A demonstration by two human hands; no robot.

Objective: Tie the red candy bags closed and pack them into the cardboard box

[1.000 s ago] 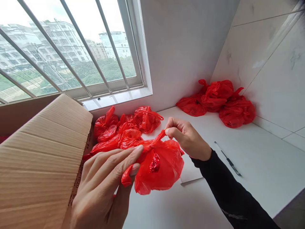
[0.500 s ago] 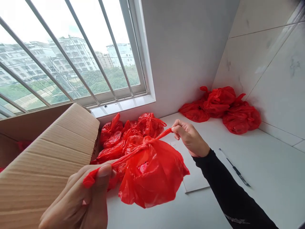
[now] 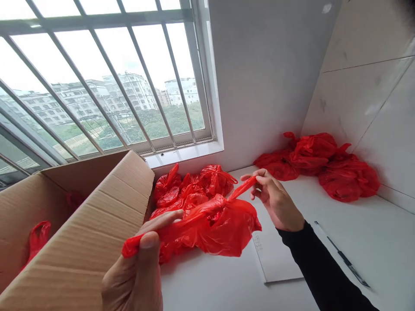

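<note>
A filled red plastic bag (image 3: 223, 226) hangs between my hands above the white counter (image 3: 382, 242). My left hand (image 3: 138, 276) pinches one twisted handle of the bag between thumb and fingers, low at the front. My right hand (image 3: 275, 196), in a black sleeve, pinches the other handle, further back and to the right. The two handles are stretched apart across the bag's knotted top.
An open cardboard box (image 3: 81, 233) stands at the left with red bags inside. A heap of tied red bags (image 3: 191, 185) lies under the window, another heap (image 3: 327, 164) in the right corner. A pen-like tool (image 3: 343, 257) and a white sheet (image 3: 279, 263) lie on the counter.
My left hand went from resting fingers on the bag to pinching a handle and drawing it out to the left. The view tilted up, showing the box's inside.
</note>
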